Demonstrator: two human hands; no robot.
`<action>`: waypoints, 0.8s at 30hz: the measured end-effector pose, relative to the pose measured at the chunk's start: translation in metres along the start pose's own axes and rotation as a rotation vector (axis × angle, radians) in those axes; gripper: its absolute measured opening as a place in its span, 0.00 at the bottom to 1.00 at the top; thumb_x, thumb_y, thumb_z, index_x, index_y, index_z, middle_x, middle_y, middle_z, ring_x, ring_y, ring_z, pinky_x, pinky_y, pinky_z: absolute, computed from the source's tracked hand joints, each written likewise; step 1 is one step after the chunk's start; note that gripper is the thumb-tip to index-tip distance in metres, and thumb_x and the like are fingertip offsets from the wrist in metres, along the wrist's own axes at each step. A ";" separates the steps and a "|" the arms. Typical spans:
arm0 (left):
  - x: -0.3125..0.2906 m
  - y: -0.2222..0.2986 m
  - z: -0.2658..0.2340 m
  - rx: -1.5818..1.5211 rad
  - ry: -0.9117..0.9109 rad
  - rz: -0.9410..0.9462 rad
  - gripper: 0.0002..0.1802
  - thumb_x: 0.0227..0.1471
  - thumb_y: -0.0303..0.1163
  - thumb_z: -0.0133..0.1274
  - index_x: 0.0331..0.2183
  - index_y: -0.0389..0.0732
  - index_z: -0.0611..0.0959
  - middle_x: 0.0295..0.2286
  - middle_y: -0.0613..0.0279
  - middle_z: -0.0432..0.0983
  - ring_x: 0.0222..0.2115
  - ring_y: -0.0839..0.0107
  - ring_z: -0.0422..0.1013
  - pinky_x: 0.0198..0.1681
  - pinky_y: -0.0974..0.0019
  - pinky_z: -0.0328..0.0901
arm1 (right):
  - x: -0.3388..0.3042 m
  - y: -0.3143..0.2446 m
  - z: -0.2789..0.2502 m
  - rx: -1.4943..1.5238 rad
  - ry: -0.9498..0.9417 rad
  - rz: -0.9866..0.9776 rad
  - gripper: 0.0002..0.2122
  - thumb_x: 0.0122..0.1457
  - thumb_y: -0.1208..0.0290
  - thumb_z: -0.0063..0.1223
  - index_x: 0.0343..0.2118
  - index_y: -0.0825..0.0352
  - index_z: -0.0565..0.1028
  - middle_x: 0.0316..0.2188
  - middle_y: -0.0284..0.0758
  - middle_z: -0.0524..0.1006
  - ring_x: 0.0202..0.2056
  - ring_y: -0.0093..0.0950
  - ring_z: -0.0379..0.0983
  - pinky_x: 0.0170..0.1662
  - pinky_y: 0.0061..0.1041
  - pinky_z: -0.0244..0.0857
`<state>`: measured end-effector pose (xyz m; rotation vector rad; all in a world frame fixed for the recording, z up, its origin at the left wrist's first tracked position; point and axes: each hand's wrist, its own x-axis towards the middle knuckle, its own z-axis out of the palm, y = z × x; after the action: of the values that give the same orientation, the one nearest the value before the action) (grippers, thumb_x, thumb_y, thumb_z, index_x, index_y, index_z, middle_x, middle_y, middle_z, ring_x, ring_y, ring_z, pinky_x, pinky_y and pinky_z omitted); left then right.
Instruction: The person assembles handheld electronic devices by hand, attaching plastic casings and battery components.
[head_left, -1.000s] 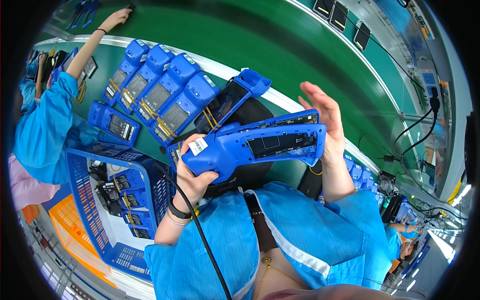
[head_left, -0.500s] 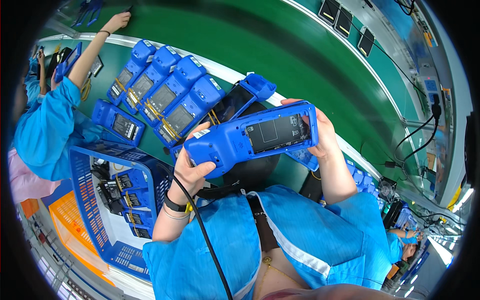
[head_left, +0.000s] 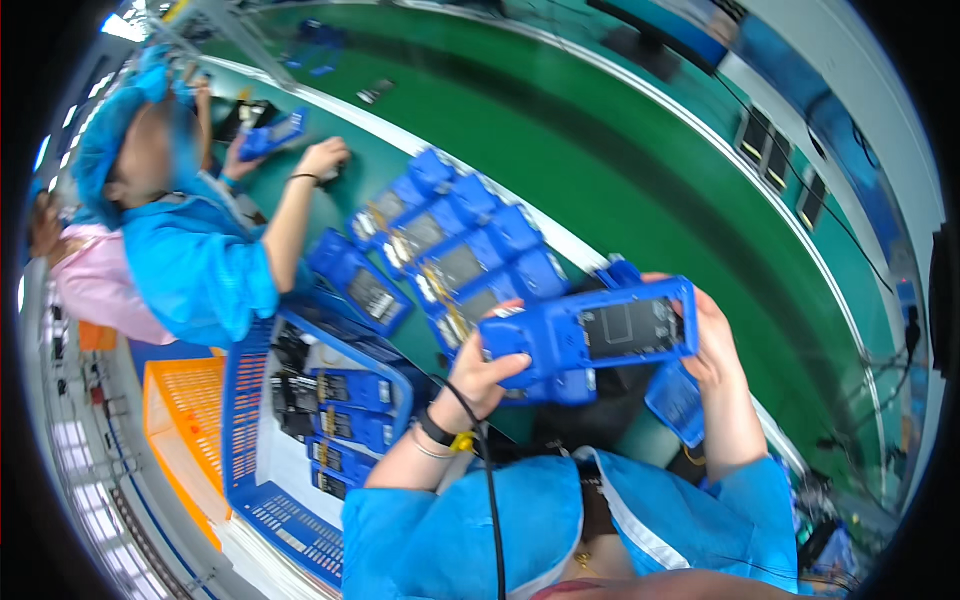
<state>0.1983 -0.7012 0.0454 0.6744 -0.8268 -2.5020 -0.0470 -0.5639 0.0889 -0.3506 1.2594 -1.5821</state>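
Both my hands hold a blue handheld terminal [head_left: 550,345], its back facing up. A dark rectangular recess is exposed in the back, with no battery in it. My left hand [head_left: 480,375] grips the rounded end, thumb on top. Around the opposite end my right hand [head_left: 715,345] is closed, its fingers partly hidden behind the casing. Another blue casing [head_left: 570,388] shows below the held one. Beyond my left hand several blue terminals [head_left: 450,265] lie side by side, with yellow bands around them. A separate blue terminal [head_left: 362,283] with a visible battery lies left of them.
A blue basket [head_left: 248,430] holding several blue units stands at my left, beside an orange crate [head_left: 185,415]. A co-worker [head_left: 195,250] reaches across the table there. Past a white rail [head_left: 570,240] runs a green surface [head_left: 640,190]. A black cable [head_left: 490,500] hangs before me.
My view has swung left, so the scene sits further right. The terminal stays in both my hands. The co-worker's hand has drawn back from the green surface, where a small dark piece now lies.
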 end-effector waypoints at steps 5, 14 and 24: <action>0.015 0.009 -0.009 0.177 0.077 0.060 0.25 0.45 0.22 0.57 0.47 0.35 0.70 0.41 0.60 0.73 0.41 0.71 0.71 0.47 0.66 0.65 | 0.016 -0.001 0.021 0.027 -0.010 -0.041 0.19 0.54 0.67 0.55 0.46 0.73 0.70 0.37 0.37 0.76 0.36 0.25 0.75 0.40 0.21 0.71; 0.036 0.021 -0.017 0.157 0.011 0.070 0.25 0.43 0.23 0.60 0.45 0.34 0.71 0.40 0.61 0.73 0.42 0.73 0.69 0.48 0.67 0.63 | 0.042 0.005 0.004 0.101 -0.069 -0.035 0.19 0.53 0.68 0.55 0.45 0.73 0.70 0.37 0.39 0.77 0.36 0.27 0.76 0.41 0.24 0.71; 0.060 0.012 -0.020 0.146 -0.011 0.070 0.22 0.48 0.26 0.56 0.46 0.35 0.71 0.41 0.61 0.72 0.42 0.74 0.69 0.49 0.67 0.63 | 0.046 0.011 -0.001 0.135 0.050 -0.064 0.17 0.56 0.69 0.52 0.46 0.74 0.70 0.36 0.39 0.76 0.36 0.28 0.75 0.41 0.26 0.71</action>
<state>0.1649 -0.7495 0.0203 0.6680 -1.0269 -2.4018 -0.0616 -0.6012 0.0629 -0.2699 1.1819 -1.7303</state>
